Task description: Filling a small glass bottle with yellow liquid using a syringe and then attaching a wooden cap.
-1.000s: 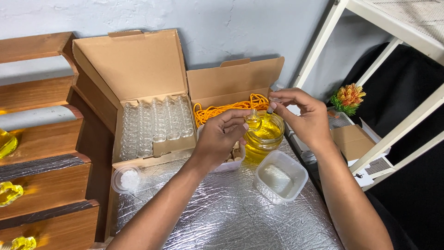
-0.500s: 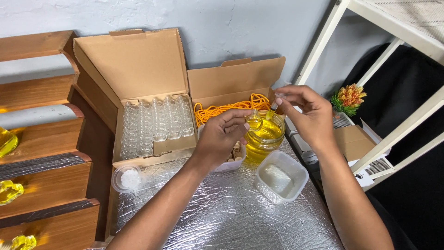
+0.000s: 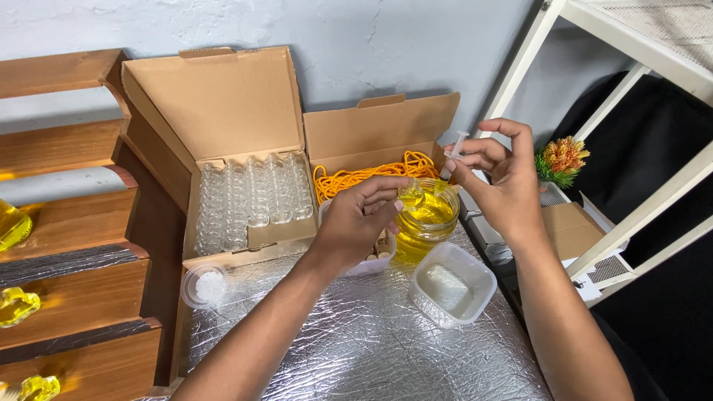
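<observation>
At centre frame we pinch a small vial (image 3: 411,194) in our left hand (image 3: 358,223), its fingers (image 3: 392,186) clamped on the glass, holding it just over the rim of a jar (image 3: 426,219) of yellow liquid that stands on the foil-covered desk (image 3: 356,341). Right of centre, our right hand (image 3: 506,182) grips a slim syringe (image 3: 451,160), fingers closed round its barrel, the tip angled down toward the vial and the jar's mouth; we cannot tell whether the tip touches the vial. Below the jar, toward the lower right, sits a clear square tub (image 3: 453,284) with something pale inside, just beside the jar. Under our left hand a pale dish (image 3: 371,261) shows only at its edge, with small brownish pieces in it. At left centre an open box (image 3: 223,126) leans its lid against the wall, its tray packed with rows of empty vials (image 3: 252,197). Behind the jar, a second, smaller open box (image 3: 379,134) holds a tangle of orange cord (image 3: 364,177). A small round lidded cup (image 3: 203,285) lies at the desk's left edge, below the vial tray. Wooden steps (image 3: 67,223) fill the left of the frame, with yellow pieces (image 3: 16,306) resting on them. At the right edge a white rack (image 3: 631,148) crosses the view, with a small orange plant (image 3: 562,157) behind it.
</observation>
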